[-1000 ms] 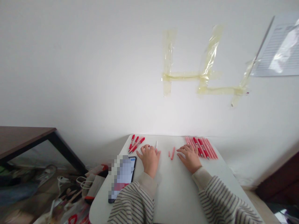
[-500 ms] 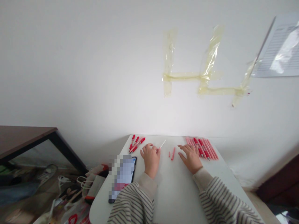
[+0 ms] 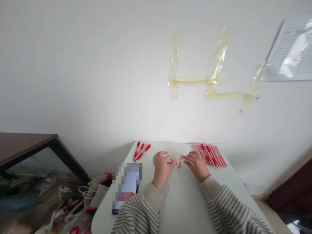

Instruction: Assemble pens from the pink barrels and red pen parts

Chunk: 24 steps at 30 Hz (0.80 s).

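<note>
My left hand (image 3: 162, 167) pinches a thin pen refill (image 3: 179, 160) between thumb and forefinger, its other fingers curled above. The refill lies nearly level, reddish by the left fingers and whitish towards the right. At its right end the thumb and fingertips of my right hand (image 3: 198, 164) close on it. Just beneath, between both hands, a short pink pen part (image 3: 179, 165) rests on the table, partly covered by the refill and fingers. A small pink piece shows at the left fingertips; whether it is held or lies behind them is unclear.
Several red-and-pink pens (image 3: 141, 151) lie at the table's back left. A row of pink barrels and red pens (image 3: 212, 155) is right of my right hand. A phone (image 3: 128, 188), partly blurred, lies on the left of the white table (image 3: 185, 208). The wall (image 3: 146, 97) borders the back.
My left hand has moved right, and the refill has swung from slanting upward to nearly level. My right hand's fingers have come left and closed at its end.
</note>
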Each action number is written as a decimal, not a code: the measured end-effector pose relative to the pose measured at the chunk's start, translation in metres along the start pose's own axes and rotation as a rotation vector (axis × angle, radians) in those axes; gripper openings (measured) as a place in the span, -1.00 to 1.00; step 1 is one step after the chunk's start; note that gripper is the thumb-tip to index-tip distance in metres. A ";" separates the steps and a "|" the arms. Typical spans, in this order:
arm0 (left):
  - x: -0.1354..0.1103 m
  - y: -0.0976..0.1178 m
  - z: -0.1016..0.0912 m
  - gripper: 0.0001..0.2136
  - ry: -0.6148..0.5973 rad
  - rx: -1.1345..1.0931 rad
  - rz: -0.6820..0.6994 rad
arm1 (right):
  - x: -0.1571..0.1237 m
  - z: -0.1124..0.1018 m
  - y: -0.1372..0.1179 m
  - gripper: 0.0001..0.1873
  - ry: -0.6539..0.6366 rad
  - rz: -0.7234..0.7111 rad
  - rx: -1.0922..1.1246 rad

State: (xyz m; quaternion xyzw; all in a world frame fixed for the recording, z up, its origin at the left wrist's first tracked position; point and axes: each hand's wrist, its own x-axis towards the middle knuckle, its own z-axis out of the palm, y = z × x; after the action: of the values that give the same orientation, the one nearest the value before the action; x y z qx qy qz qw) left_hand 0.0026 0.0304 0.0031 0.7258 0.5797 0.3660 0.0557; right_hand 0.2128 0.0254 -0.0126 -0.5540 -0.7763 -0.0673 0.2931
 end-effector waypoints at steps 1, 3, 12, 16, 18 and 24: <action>0.000 0.000 -0.001 -0.91 -0.006 -0.001 -0.006 | 0.000 0.000 0.000 -0.77 0.002 -0.002 0.015; 0.001 0.001 -0.003 -0.91 -0.017 0.004 -0.031 | 0.001 -0.001 0.000 -0.81 0.020 -0.002 0.037; 0.004 -0.004 -0.017 -0.93 0.009 0.092 -0.145 | 0.002 -0.006 0.008 -0.75 0.134 0.066 0.021; 0.005 -0.006 -0.018 -0.91 0.018 0.115 -0.164 | 0.002 -0.003 0.010 -0.73 0.177 0.061 0.033; 0.005 -0.006 -0.019 -0.89 0.010 0.132 -0.177 | 0.001 -0.001 0.011 -0.72 0.196 0.051 0.049; 0.003 -0.010 -0.021 -0.82 0.000 0.255 -0.254 | 0.000 0.001 0.012 -0.71 0.220 0.053 0.048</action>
State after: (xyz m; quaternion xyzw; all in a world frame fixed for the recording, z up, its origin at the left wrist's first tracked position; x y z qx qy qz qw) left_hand -0.0179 0.0290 0.0146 0.6479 0.7085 0.2796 0.0087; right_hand 0.2234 0.0305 -0.0155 -0.5564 -0.7260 -0.1013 0.3913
